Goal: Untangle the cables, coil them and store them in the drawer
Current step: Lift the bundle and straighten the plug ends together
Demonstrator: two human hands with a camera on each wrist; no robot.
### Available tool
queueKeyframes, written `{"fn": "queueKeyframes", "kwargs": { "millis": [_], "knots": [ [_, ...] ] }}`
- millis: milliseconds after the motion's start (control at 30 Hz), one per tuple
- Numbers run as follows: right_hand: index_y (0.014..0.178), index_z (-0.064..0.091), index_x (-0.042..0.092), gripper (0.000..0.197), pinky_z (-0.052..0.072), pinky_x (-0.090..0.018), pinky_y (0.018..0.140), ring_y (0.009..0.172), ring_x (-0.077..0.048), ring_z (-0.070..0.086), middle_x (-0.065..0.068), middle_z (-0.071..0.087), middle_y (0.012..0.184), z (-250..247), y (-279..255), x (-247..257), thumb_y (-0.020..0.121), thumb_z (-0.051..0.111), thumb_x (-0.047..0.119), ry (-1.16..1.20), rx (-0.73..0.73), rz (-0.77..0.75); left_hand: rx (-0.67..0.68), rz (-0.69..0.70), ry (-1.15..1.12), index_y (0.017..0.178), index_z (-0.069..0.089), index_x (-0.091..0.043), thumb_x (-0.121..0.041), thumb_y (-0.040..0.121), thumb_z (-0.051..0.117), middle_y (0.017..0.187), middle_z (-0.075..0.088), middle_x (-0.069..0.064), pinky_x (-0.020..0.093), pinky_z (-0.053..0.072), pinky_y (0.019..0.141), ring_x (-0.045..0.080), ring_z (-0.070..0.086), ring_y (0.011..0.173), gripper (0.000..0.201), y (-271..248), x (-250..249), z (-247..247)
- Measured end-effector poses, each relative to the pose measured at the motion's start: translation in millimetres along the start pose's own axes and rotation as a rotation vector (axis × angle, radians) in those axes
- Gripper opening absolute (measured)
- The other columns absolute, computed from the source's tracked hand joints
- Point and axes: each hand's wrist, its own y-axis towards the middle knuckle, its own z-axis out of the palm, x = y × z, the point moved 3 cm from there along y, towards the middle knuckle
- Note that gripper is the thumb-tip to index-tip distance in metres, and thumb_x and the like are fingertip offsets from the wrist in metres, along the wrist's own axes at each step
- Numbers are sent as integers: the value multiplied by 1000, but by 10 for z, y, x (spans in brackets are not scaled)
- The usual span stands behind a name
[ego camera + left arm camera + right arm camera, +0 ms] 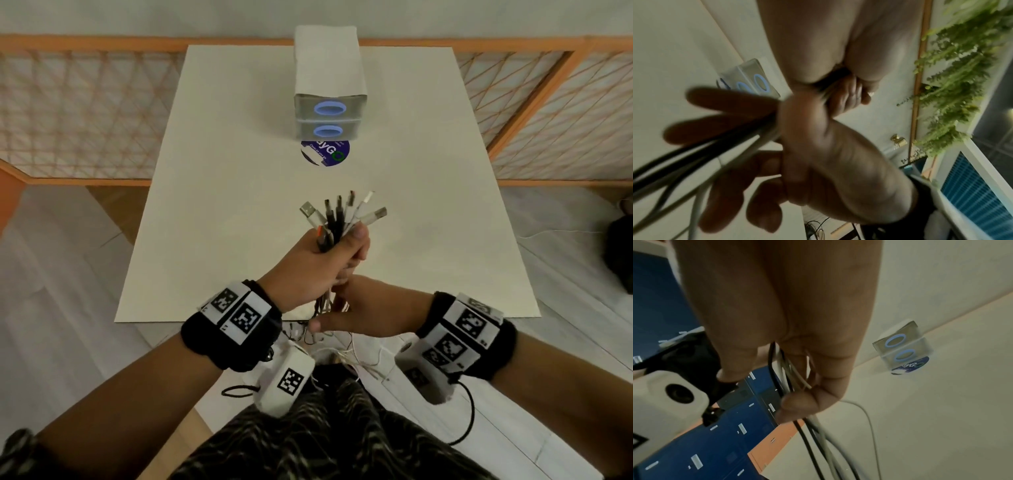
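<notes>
Table [239, 171] surface, pale and broad, is carrying a small two-drawer unit [330, 116] at its far edge, both drawers sitting closed with blue ring handles facing the person; a round blue sticker [325, 154] is lying just in front of it. Nearer, over the table's front half, the left hand [318, 257] is gripping the cables [337, 222] in a fist, fingers curled tight round the bundle just below the plugs, so that the USB ends are fanning upward, all gathered at one level. That grip is probably serving to align the ends before combing out the tangle. Just below it, the right hand [359, 308] is closing loosely round the same strands, thumb and fingers curled about them, seemingly to let them slide through and straighten. The remaining lengths are hanging off the table's near edge toward the lap. Coiling and storing are not yet begun.
</notes>
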Motion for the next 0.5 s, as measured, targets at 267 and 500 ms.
{"fn": "queueKeyframes", "kwargs": {
  "millis": [267,500],
  "knots": [
    [90,63,8,30,54,-28,71,72,-14,64,-5,67,84,-65,-63,-63,96,45,31,123,-106,23,127,28,52,102,58,-27,-65,71,62,96,62,-1,18,48,81,7,60,95,50,45,198,-105],
    [89,64,12,32,49,-42,73,70,-25,58,-17,65,81,-333,-135,3,98,43,34,92,-151,68,254,-192,44,98,58,-23,-9,77,71,88,66,1,30,51,88,13,64,90,28,-60,533,-45]
  ]
}}
